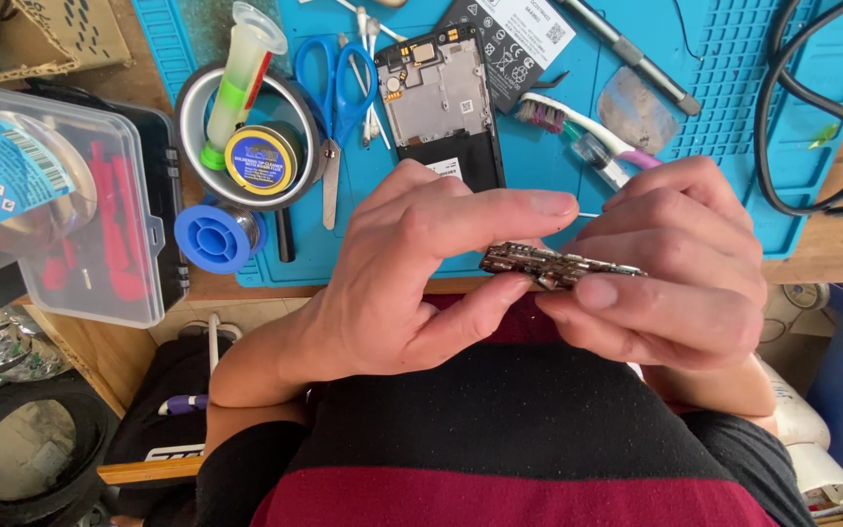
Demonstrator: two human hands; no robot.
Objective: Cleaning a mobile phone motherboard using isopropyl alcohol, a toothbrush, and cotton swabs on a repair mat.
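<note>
Both hands meet just above the person's lap, in front of the counter's near edge, and between them sits a small, thin metallic circuit board (558, 266) with silvery shields and tiny components. The left hand (412, 283) pinches its left end, thumb below and fingers laid over the top; the right hand (670, 263) closes its grip on the right end, with what looks like a very thin needle-like tip poking out near the forefinger (too fine to identify).

Behind the hands, on the blue silicone work mat (734, 59), lies an opened black smartphone frame (446, 107), a pair of blue-handled scissors (337, 88), a white toothbrush with purple bristles (578, 122) and a round tin of solder paste (262, 158) inside a roll of tape.

The risk, as I judge it: the board is held over the lap, not over the mat, so a slackened pinch would drop it onto clothing or floor. Pressure from both ends could also flex the thin board.
</note>
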